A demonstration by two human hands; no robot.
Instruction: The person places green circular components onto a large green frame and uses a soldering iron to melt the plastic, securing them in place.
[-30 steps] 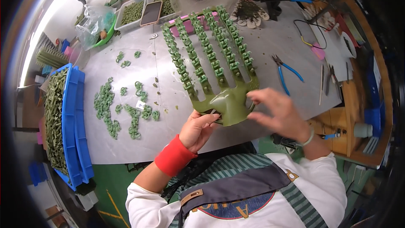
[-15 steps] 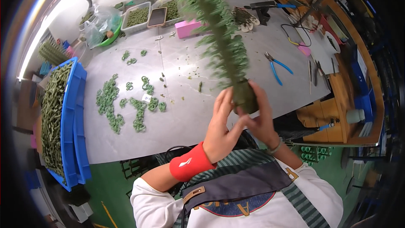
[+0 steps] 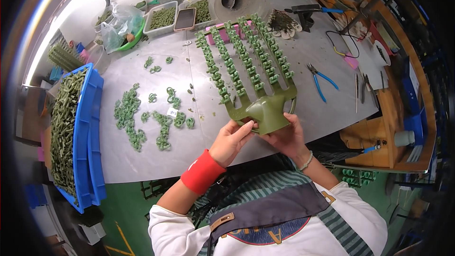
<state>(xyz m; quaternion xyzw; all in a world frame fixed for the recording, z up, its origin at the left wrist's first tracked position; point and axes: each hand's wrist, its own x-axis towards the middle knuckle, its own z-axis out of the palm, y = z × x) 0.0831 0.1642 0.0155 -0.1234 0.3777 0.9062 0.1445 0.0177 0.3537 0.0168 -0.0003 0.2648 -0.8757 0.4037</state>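
Currently the green pronged rack (image 3: 251, 71) is gripped at its base by both closed hands, left hand (image 3: 232, 140) and right hand (image 3: 286, 137); it is best kept level above the worktop (image 3: 142, 161).

Both hands (image 3: 260, 137) grip a green pronged rack (image 3: 251, 73) over the grey table (image 3: 142, 161).

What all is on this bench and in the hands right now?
rake-shaped rack: one, olive green, five prongs loaded with green pieces, held over the table's near edge
table: one, grey
loose green pieces: many, table left of centre
blue tray: one, left edge, full of green strips
pliers: one, blue handles, right of rack
phone: one, dark, far side
white bins: two, far side, green parts inside
left hand: red wristband, on rack base
right hand: gripping rack base
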